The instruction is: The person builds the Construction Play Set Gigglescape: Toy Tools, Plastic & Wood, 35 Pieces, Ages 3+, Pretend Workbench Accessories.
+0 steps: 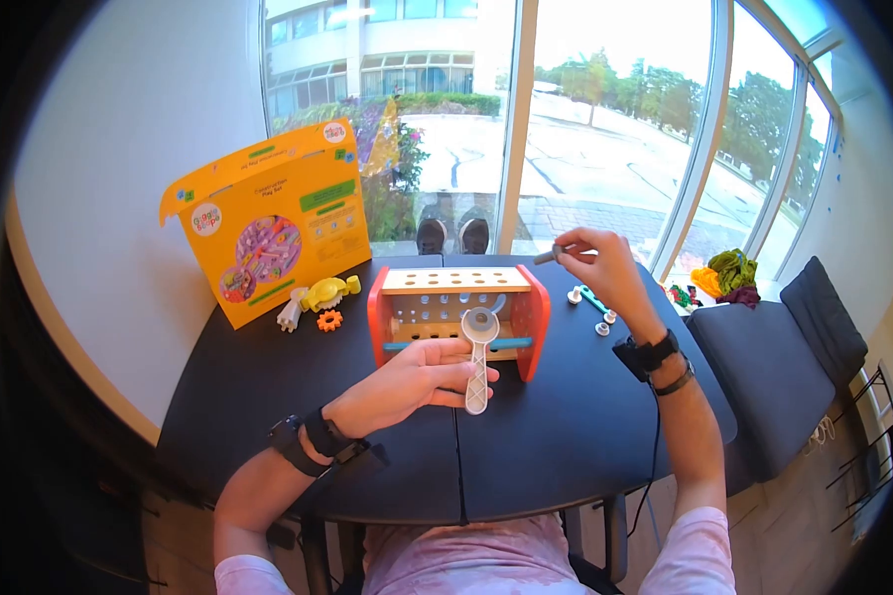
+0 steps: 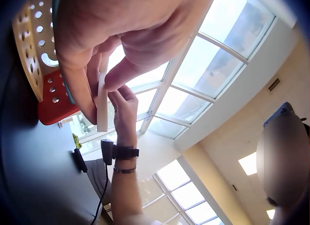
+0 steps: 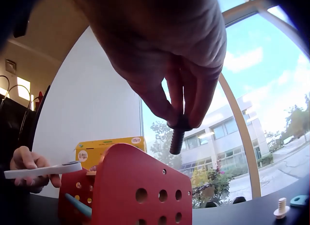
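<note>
My left hand [image 1: 407, 382] holds a pale grey wrench-like toy [image 1: 477, 369] between thumb and fingers, its round grey-ringed end upward, in front of the wooden toy bench [image 1: 450, 281] with red sides. In the right wrist view the same toy [image 3: 43, 171] lies flat across the left hand [image 3: 32, 168]. My right hand [image 1: 605, 273] is raised right of the bench and pinches a dark grey screw [image 1: 549, 256] at its head. The screw [image 3: 177, 141] points down, threads showing, in the right wrist view.
A yellow box [image 1: 278, 223] stands back left, with a yellow toy [image 1: 329, 292] and an orange gear [image 1: 329, 320] before it. White screws [image 1: 602, 328] and a green piece [image 1: 592, 298] lie right of the bench. A grey chair [image 1: 764, 367] adjoins the table's right side.
</note>
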Demonstrator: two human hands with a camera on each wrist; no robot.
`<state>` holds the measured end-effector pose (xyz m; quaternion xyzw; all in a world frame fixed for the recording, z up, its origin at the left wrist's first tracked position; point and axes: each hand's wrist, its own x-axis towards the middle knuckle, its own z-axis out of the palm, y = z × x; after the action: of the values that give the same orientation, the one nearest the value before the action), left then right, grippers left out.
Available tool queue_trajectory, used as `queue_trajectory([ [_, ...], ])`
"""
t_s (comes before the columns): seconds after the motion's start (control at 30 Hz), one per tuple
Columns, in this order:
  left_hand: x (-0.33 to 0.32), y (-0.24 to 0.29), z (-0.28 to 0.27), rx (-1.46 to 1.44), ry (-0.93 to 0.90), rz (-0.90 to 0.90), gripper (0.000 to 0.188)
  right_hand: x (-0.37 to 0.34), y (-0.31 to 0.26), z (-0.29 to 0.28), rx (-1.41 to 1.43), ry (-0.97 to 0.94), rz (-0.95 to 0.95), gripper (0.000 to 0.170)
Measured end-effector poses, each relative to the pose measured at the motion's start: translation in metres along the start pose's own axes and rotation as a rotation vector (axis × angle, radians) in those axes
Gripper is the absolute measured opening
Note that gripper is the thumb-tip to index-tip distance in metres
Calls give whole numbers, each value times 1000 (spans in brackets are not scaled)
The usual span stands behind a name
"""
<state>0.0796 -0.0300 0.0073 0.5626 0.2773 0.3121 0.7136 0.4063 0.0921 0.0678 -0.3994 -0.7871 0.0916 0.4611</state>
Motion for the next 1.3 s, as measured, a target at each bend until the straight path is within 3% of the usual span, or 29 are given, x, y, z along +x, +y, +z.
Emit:
queue_trajectory([
  [0.2, 29, -7, -13, 15, -28, -21, 47, 37, -4, 21, -57, -201, -58, 22],
  [0.7, 70, 1, -16, -63, 20, -107, 34, 77, -5, 51, -266, -448, -213, 24],
  [1.3, 109, -1, -34, -129, 96, -128, 32, 89, -2, 54, -181, -521, -138, 20],
])
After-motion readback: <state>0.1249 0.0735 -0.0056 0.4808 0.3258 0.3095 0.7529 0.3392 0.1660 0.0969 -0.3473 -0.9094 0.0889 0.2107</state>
